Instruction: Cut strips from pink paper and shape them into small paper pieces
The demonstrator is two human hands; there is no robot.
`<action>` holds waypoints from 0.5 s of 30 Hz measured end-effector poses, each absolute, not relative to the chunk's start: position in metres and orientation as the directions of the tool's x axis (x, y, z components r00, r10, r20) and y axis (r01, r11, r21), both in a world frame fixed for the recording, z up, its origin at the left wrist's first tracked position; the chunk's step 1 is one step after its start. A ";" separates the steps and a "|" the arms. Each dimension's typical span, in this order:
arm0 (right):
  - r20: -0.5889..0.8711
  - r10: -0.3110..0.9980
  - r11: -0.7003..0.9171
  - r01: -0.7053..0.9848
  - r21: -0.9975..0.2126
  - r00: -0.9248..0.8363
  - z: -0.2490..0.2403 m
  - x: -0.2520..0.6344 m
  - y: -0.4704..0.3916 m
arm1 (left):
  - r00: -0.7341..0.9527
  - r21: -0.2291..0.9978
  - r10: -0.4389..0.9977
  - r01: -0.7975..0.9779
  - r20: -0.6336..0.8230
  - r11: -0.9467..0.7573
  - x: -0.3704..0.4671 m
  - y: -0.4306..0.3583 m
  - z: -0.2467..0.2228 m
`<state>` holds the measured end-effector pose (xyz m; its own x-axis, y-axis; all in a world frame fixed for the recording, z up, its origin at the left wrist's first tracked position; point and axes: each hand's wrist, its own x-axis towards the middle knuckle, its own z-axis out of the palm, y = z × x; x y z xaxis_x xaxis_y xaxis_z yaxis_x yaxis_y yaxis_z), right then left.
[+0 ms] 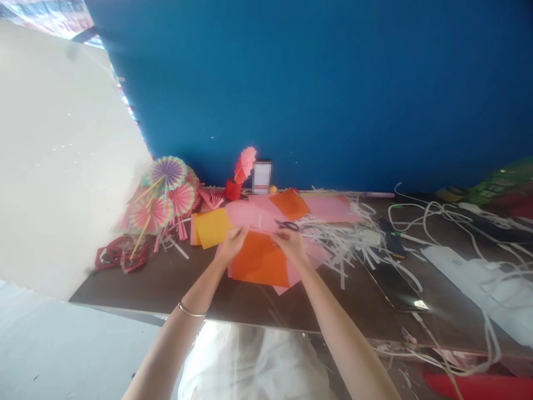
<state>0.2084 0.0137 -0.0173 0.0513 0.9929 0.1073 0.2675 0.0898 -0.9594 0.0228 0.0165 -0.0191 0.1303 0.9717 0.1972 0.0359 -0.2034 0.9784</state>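
Note:
An orange paper sheet [261,261] lies over pink paper [281,290] at the table's front middle. Both of my hands are at its far edge, fingers closed in a pinch. My left hand [234,241] grips the left far corner, and my right hand [288,242] grips the right one. Between the hands a thin pinkish line runs along that edge; whether it is a fold or a separate strip I cannot tell. Dark-handled scissors [288,225] lie just beyond my right hand. Yellow paper [212,228] is to the left of my left hand.
White paper strips [341,239] are heaped on the right, near a dark phone [395,286] and tangled white cables [433,211]. Paper fan rosettes [166,172] stand at the left. Behind are a red pot [233,189], a propped phone [262,176] and a blue wall [316,94].

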 end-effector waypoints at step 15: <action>0.100 0.991 0.070 0.295 -0.953 0.089 -0.009 0.206 0.010 | 0.172 0.991 0.977 -0.069 0.127 -0.117 0.022 0.017 -0.022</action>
<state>0.2062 0.0102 -0.0095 0.0889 0.9910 0.1003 0.2952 0.0700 -0.9529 0.0217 0.0168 -0.0221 0.1722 0.9768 0.1270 -0.0694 -0.1165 0.9908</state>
